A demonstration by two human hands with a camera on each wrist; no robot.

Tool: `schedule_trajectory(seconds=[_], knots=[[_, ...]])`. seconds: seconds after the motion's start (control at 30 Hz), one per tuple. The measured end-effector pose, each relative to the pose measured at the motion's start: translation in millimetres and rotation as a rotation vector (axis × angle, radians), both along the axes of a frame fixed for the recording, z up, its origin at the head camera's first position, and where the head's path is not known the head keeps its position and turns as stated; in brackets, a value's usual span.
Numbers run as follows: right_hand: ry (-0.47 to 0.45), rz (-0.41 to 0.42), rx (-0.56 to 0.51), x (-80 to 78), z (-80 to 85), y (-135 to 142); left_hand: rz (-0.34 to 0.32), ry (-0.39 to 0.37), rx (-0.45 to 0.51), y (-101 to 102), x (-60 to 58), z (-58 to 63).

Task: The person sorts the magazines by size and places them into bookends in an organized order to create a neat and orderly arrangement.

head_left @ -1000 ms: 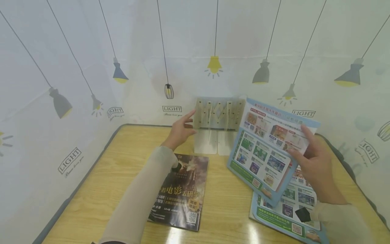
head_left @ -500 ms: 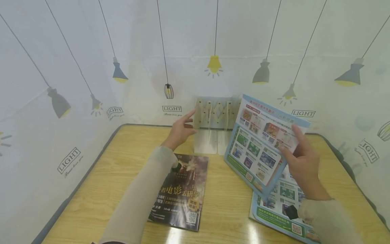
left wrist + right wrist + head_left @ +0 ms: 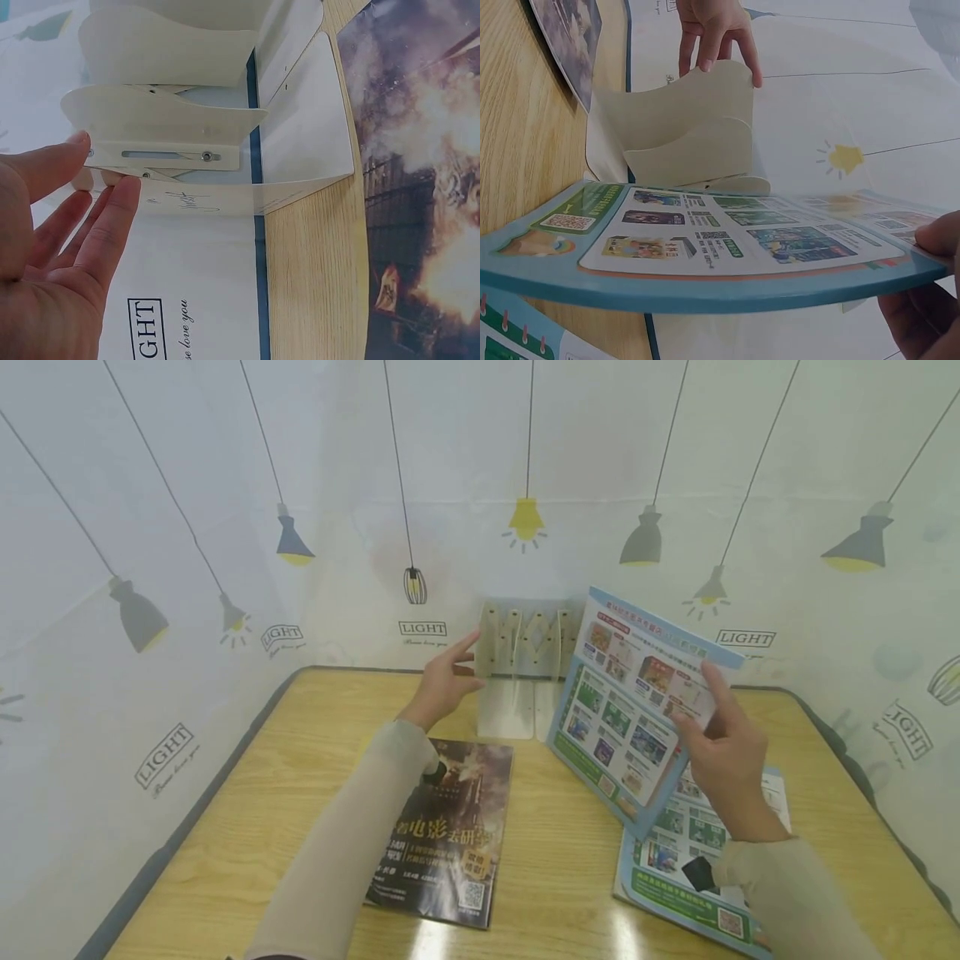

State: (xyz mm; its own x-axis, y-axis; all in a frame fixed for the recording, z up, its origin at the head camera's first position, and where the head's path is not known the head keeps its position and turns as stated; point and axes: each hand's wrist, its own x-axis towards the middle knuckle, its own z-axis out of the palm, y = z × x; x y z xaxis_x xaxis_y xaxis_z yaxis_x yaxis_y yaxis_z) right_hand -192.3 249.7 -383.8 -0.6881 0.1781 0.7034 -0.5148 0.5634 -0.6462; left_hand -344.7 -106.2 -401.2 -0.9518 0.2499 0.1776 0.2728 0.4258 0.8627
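A cream expandable bookend (image 3: pixel 525 639) with upright dividers and a criss-cross linkage stands against the back wall. My left hand (image 3: pixel 444 685) pinches its left end panel at the rear edge, thumb on one side and fingers on the other, as the left wrist view (image 3: pixel 67 217) shows. My right hand (image 3: pixel 727 752) grips a light-blue magazine (image 3: pixel 630 718) by its right edge, between thumb and fingers. The magazine is tilted in front of the bookend's right part and hides it. In the right wrist view the magazine (image 3: pixel 727 247) lies edge-on beside the dividers (image 3: pixel 690 150).
A dark magazine (image 3: pixel 465 835) lies on the wooden table (image 3: pixel 570 877) under the left forearm. At right, under the right forearm, lies another light-blue magazine (image 3: pixel 675 893), partly covered. A wall sheet (image 3: pixel 465 460) printed with lamps encloses the table's back and sides.
My right hand has carried the magazine leftward, covering more of the bookend's right side. More of the magazine lying below shows at its right edge. The left hand has stayed in place.
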Motion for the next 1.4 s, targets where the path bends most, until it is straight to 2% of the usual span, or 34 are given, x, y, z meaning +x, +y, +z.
schedule_trajectory(seconds=[0.27,0.57,0.97,1.17,1.4], knots=[[0.038,-0.008,0.038,-0.3,2.1,-1.0,-0.009,0.006,-0.007,0.0,-0.3,0.1],[0.195,-0.025,0.131,-3.0,7.6,-4.7,-0.003,-0.010,-0.006,2.0,-1.5,-0.7],[0.191,-0.070,0.084,-11.8,5.8,-13.8,0.016,0.010,-0.012,3.5,2.9,1.2],[0.139,-0.098,0.084,-19.7,-2.9,-17.5,0.005,0.004,0.000,1.9,2.3,0.9],[0.236,-0.143,0.089,-31.3,-12.4,-25.1,0.008,0.017,-0.013,1.8,1.7,0.4]])
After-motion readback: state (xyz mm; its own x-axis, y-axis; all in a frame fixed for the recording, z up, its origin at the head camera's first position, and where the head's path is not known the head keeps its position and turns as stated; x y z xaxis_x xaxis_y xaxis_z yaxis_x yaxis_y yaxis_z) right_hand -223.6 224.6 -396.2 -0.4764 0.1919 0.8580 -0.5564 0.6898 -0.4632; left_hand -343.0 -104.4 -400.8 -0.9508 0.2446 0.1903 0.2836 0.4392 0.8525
